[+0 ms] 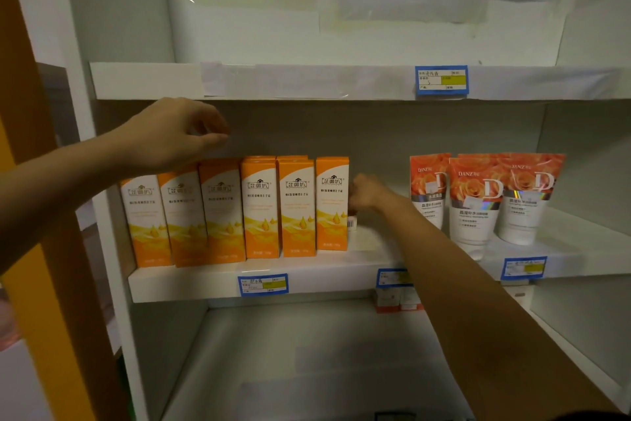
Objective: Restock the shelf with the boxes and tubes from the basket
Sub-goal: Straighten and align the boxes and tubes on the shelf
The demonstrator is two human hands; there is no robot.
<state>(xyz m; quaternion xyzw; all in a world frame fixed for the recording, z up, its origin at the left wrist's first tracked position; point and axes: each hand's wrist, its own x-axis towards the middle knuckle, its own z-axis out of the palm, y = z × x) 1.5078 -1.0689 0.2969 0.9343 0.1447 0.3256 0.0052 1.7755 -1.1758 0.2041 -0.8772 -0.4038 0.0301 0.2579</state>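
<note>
Several upright orange-and-white boxes (259, 209) stand in a row on the middle shelf (307, 279), some with a second box behind. Three orange rose-print tubes (478, 202) stand cap-down at the right of the same shelf. My left hand (174, 135) hovers just above the leftmost boxes with its fingers loosely curled and nothing in it. My right hand (367, 193) reaches in beside the rightmost box (332, 203). Its fingers are closed on an orange box (351, 223) standing behind that one, of which only a barcode edge shows. The basket is out of view.
The upper shelf (307, 80) holds no goods and carries a blue price tag (441, 80). Blue tags (263, 284) also mark the middle shelf's front edge. Small red-and-white boxes (397, 301) sit at the back of the lower shelf. An orange post (41, 250) stands at the left.
</note>
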